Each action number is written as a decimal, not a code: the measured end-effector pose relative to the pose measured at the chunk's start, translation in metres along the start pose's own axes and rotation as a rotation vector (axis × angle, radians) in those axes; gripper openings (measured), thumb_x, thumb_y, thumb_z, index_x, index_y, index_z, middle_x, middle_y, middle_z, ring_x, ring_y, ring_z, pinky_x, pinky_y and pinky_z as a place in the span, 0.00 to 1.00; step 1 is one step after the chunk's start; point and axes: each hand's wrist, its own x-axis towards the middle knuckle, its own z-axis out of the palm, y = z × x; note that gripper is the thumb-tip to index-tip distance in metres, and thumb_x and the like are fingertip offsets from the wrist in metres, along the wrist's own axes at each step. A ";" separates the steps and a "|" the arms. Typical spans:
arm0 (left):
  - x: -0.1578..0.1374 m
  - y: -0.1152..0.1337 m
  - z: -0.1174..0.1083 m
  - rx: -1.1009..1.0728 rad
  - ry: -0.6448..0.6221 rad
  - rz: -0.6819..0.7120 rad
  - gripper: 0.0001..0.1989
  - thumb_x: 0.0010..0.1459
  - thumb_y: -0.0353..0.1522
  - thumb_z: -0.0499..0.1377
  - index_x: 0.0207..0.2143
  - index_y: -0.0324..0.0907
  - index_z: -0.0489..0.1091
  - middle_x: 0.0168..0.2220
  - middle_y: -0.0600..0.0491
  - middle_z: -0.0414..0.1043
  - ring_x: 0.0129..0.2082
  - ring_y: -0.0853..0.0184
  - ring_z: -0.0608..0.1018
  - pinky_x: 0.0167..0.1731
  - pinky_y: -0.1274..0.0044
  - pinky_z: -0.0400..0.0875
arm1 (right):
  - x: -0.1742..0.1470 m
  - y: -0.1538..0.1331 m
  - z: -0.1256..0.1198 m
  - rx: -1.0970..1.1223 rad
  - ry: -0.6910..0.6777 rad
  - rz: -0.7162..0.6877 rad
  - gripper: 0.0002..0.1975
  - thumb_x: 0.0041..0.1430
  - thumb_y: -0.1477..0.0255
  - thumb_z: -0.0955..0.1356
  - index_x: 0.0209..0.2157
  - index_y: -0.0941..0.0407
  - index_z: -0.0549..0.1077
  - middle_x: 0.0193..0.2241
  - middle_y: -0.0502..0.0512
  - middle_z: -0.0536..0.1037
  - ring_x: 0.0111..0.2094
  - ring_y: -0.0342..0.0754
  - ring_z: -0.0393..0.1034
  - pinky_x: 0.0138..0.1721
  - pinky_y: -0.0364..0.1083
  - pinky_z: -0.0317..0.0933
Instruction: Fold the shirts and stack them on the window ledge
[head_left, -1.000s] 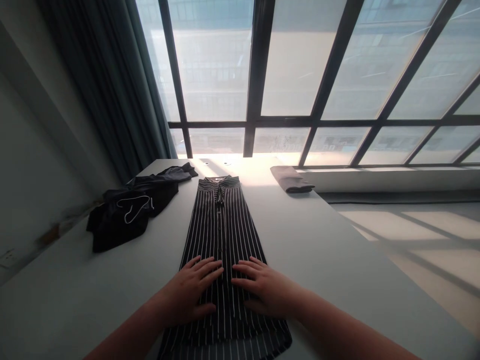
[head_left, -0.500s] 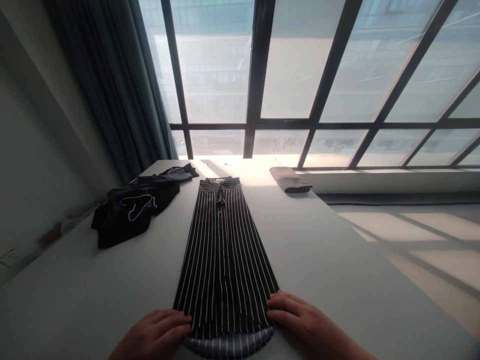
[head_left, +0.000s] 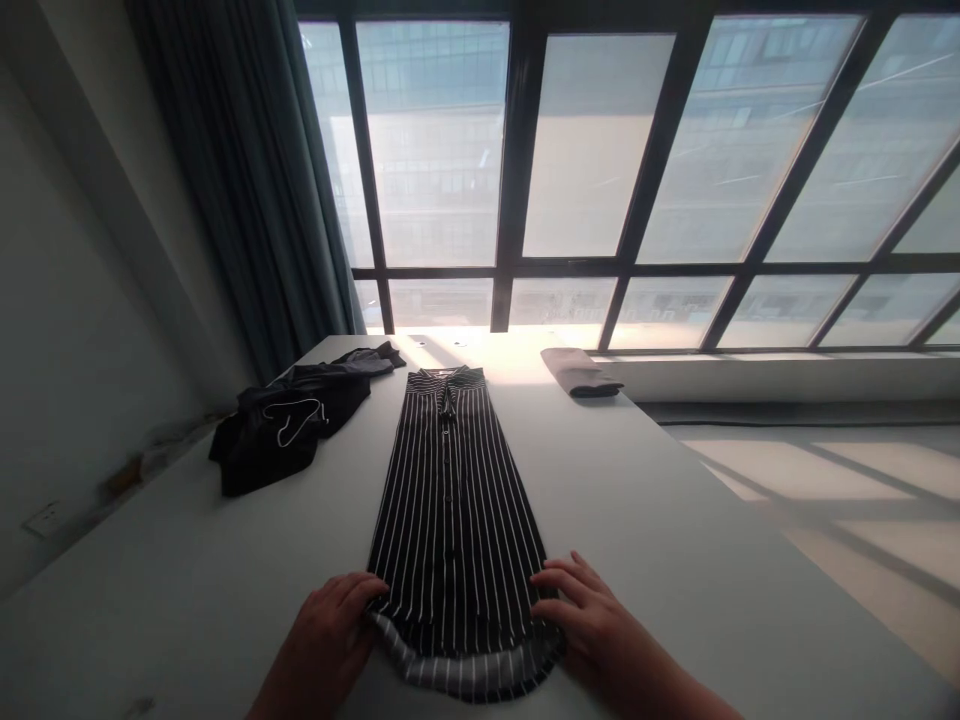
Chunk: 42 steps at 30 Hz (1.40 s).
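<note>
A black shirt with white stripes [head_left: 457,500] lies front up on the table, folded into a long strip. Its collar is at the far end and a row of buttons runs down the middle. At the near end the curved hem shows its greyish inner side, slightly raised from the tabletop. My left hand [head_left: 330,630] pinches the left edge just above the hem, fingers together. Opposite it, my right hand [head_left: 600,625] grips the right edge with its fingers bent over the cloth. Both thumbs are mostly hidden.
Dark clothes with a white cord [head_left: 274,450] lie heaped on the left of the white table [head_left: 675,560]. A folded grey cloth [head_left: 581,372] sits at the far right edge. Beyond stand large windows [head_left: 600,150] and a dark curtain [head_left: 247,180].
Both hands have moved slightly away from me along the shirt's edges. The hem has lifted and shows more of its inner side. The view has tilted up a little.
</note>
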 end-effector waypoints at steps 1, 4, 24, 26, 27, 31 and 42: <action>0.001 0.004 0.001 -0.011 -0.011 0.000 0.16 0.60 0.25 0.57 0.47 0.49 0.76 0.47 0.50 0.82 0.47 0.57 0.84 0.46 0.67 0.81 | 0.001 0.000 -0.001 0.004 -0.019 -0.003 0.19 0.55 0.79 0.68 0.47 0.51 0.80 0.56 0.62 0.77 0.64 0.61 0.66 0.70 0.72 0.47; 0.004 0.011 0.002 -0.061 -0.074 0.016 0.19 0.58 0.21 0.54 0.45 0.49 0.77 0.46 0.51 0.82 0.46 0.59 0.84 0.47 0.69 0.81 | 0.001 0.000 -0.005 0.056 -0.069 0.001 0.15 0.57 0.80 0.66 0.43 0.52 0.78 0.55 0.60 0.78 0.64 0.58 0.67 0.71 0.72 0.43; 0.026 0.010 -0.045 -0.615 -0.082 -0.167 0.10 0.69 0.36 0.54 0.37 0.46 0.73 0.31 0.54 0.77 0.29 0.67 0.78 0.32 0.79 0.75 | 0.004 -0.007 -0.055 0.605 0.049 0.162 0.18 0.72 0.56 0.65 0.34 0.54 0.74 0.33 0.54 0.79 0.40 0.50 0.75 0.52 0.52 0.70; 0.045 0.007 -0.045 -0.617 -0.073 -0.217 0.13 0.69 0.40 0.53 0.35 0.45 0.73 0.28 0.55 0.75 0.27 0.67 0.76 0.30 0.78 0.73 | 0.022 0.001 -0.060 0.605 0.079 0.264 0.23 0.70 0.51 0.64 0.31 0.55 0.72 0.28 0.52 0.74 0.34 0.48 0.70 0.38 0.47 0.67; 0.055 0.003 -0.044 -0.607 -0.068 -0.251 0.14 0.69 0.41 0.53 0.35 0.45 0.73 0.27 0.55 0.74 0.26 0.66 0.75 0.29 0.78 0.71 | 0.032 0.006 -0.063 0.610 0.097 0.297 0.24 0.69 0.49 0.64 0.30 0.55 0.71 0.26 0.51 0.71 0.30 0.46 0.66 0.34 0.45 0.64; 0.097 -0.018 -0.031 -0.589 -0.010 -0.400 0.17 0.65 0.48 0.57 0.38 0.44 0.74 0.28 0.55 0.76 0.28 0.63 0.77 0.29 0.76 0.71 | 0.081 0.031 -0.073 0.623 0.177 0.327 0.25 0.67 0.48 0.64 0.29 0.55 0.68 0.24 0.47 0.63 0.28 0.44 0.57 0.31 0.44 0.55; 0.166 -0.098 0.043 -0.384 -0.076 -0.472 0.21 0.60 0.50 0.55 0.39 0.45 0.78 0.35 0.50 0.83 0.38 0.53 0.83 0.38 0.69 0.72 | 0.184 0.116 -0.033 0.286 0.170 0.392 0.14 0.66 0.62 0.65 0.31 0.56 0.74 0.27 0.52 0.76 0.30 0.47 0.68 0.34 0.45 0.58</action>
